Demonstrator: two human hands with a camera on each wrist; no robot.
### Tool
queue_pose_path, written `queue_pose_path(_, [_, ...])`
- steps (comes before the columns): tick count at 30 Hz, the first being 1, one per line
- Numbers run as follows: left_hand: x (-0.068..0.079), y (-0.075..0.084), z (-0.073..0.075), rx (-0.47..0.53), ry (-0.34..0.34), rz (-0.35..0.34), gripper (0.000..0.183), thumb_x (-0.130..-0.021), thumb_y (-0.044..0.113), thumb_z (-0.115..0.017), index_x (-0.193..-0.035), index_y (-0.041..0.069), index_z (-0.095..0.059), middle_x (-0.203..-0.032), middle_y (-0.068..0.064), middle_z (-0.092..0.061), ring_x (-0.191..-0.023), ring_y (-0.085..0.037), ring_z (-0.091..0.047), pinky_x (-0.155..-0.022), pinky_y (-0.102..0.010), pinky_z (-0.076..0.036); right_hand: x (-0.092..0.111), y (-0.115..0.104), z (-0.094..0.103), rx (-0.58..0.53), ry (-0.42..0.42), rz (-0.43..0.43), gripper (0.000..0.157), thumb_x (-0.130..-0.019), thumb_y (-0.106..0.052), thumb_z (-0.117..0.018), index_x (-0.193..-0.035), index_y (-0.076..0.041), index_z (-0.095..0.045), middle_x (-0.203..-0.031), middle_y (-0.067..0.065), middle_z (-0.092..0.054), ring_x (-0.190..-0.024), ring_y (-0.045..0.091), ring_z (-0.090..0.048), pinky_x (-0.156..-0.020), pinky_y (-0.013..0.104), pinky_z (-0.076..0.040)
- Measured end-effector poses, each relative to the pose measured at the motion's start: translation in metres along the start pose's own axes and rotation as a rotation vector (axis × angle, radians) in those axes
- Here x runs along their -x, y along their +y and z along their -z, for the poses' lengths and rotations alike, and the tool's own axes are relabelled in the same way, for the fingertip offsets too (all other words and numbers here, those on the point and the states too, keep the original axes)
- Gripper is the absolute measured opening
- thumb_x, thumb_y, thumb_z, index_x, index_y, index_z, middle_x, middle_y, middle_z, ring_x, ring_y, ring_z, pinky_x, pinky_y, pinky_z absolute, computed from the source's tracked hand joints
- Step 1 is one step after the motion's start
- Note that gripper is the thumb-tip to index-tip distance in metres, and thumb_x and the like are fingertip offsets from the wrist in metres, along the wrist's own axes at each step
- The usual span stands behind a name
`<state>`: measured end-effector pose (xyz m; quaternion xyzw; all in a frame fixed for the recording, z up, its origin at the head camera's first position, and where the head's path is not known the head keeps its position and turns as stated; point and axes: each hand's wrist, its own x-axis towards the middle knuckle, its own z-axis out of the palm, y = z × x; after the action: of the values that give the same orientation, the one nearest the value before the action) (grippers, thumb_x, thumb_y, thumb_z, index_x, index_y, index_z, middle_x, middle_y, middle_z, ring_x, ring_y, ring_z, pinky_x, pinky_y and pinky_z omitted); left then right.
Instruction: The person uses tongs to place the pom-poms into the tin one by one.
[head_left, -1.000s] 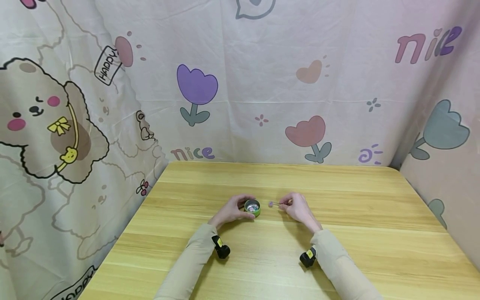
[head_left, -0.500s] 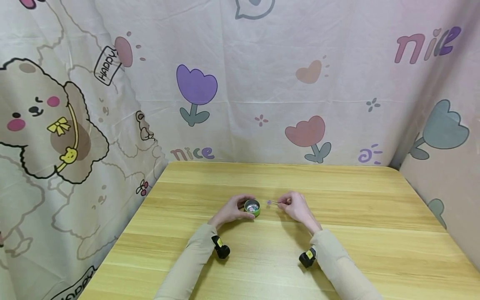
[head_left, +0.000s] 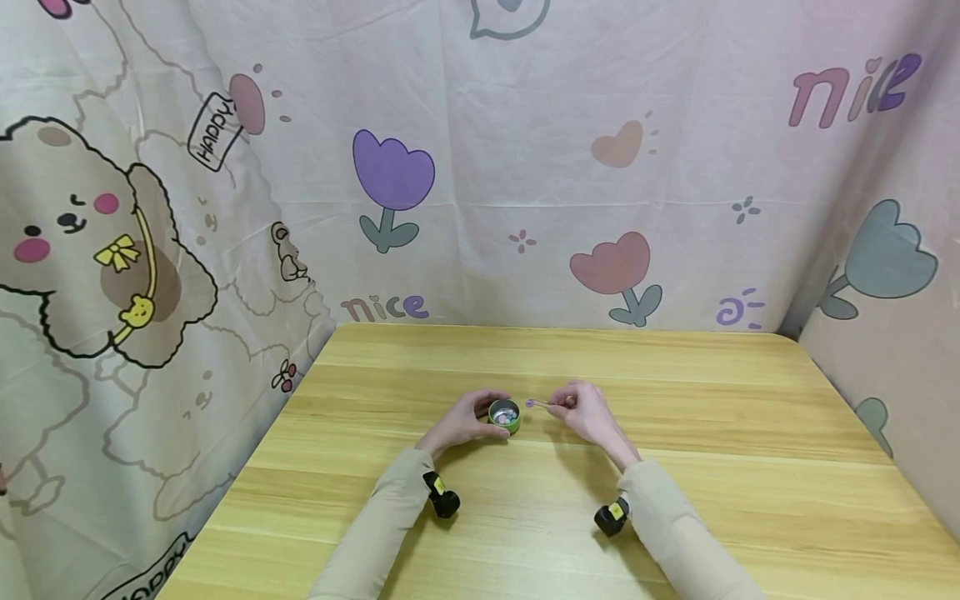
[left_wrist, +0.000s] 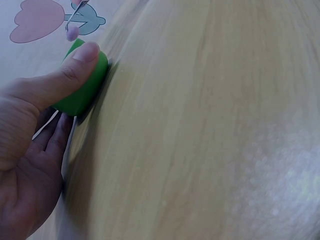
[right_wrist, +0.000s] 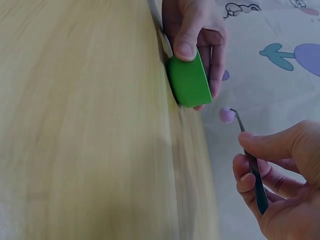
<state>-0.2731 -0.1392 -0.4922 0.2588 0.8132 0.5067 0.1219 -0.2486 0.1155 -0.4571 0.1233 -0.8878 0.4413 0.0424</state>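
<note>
On the wooden table stands a small round green tin [head_left: 505, 416], its top open, with several small pastel pieces [head_left: 506, 417] inside. My left hand [head_left: 467, 421] grips the tin by its sides, the thumb on the near wall [left_wrist: 86, 85]. In my right hand [head_left: 587, 412] a pair of bent-tip tweezers [right_wrist: 255, 172] is pinched between thumb and fingers. The tweezers' tips hold a small lilac pom-pom [right_wrist: 227, 115]. It hangs just right of the tin's rim in the head view, apart from it and above the table.
The light wood table [head_left: 525, 533] reaches back to a printed cloth [head_left: 510, 167] with flowers and bears. More cloth hangs along the left and right sides. Each forearm wears a black wrist camera [head_left: 444, 498].
My right hand has moved a little to the left, bringing the tweezers and the lilac pom-pom nearer the tin. My left hand and the tin have stayed in place.
</note>
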Motion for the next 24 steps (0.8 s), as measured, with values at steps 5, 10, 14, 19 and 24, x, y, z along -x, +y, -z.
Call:
queue_pose_path(5, [0.0, 0.001, 0.0, 0.007, -0.001, 0.005, 0.07, -0.078, 0.005, -0.083, -0.139, -0.002, -0.052, -0.141, -0.022, -0.058, -0.131, -0.036, -0.057, -0.115, -0.045, -0.047, 0.001, -0.002, -0.002, -0.014, -0.001, 0.023, 0.005, -0.084, -0.003, -0.077, -0.088, -0.002, -0.078, -0.091, 0.01, -0.07, -0.073, 0.013, -0.059, -0.061, 0.017, -0.049])
queue_pose_path(10, [0.0, 0.001, 0.0, 0.014, -0.001, 0.008, 0.07, -0.077, 0.005, -0.083, -0.139, -0.002, -0.052, -0.14, -0.021, -0.058, -0.131, -0.036, -0.057, -0.115, -0.044, -0.047, 0.001, -0.004, -0.004, -0.016, 0.004, 0.046, 0.005, -0.084, -0.002, -0.077, -0.088, -0.002, -0.078, -0.089, 0.01, -0.07, -0.072, 0.011, -0.06, -0.061, 0.017, -0.05])
queue_pose_path(14, [0.001, 0.0, 0.0, 0.02, 0.002, 0.01, 0.07, -0.077, 0.005, -0.084, -0.139, -0.001, -0.052, -0.14, -0.021, -0.058, -0.131, -0.036, -0.057, -0.115, -0.044, -0.048, 0.001, -0.007, -0.004, -0.026, -0.009, 0.052, 0.006, -0.084, -0.002, -0.077, -0.089, -0.002, -0.078, -0.089, 0.01, -0.071, -0.073, 0.012, -0.061, -0.062, 0.016, -0.05])
queue_pose_path(19, [0.001, 0.0, -0.001, 0.026, 0.004, 0.012, 0.069, -0.077, 0.004, -0.084, -0.139, -0.001, -0.053, -0.14, -0.021, -0.058, -0.131, -0.036, -0.057, -0.115, -0.044, -0.047, 0.0, -0.01, -0.006, -0.029, -0.02, 0.063, 0.005, -0.083, -0.002, -0.077, -0.089, -0.002, -0.078, -0.089, 0.009, -0.07, -0.074, 0.012, -0.061, -0.063, 0.016, -0.051])
queue_pose_path(24, [0.001, 0.0, -0.001, 0.027, 0.003, 0.004, 0.069, -0.077, 0.004, -0.083, -0.139, -0.001, -0.053, -0.14, -0.022, -0.058, -0.131, -0.037, -0.057, -0.114, -0.045, -0.048, -0.001, -0.011, -0.01, -0.015, -0.019, 0.09, 0.005, -0.083, -0.002, -0.078, -0.088, -0.002, -0.078, -0.088, 0.009, -0.071, -0.074, 0.011, -0.062, -0.063, 0.016, -0.051])
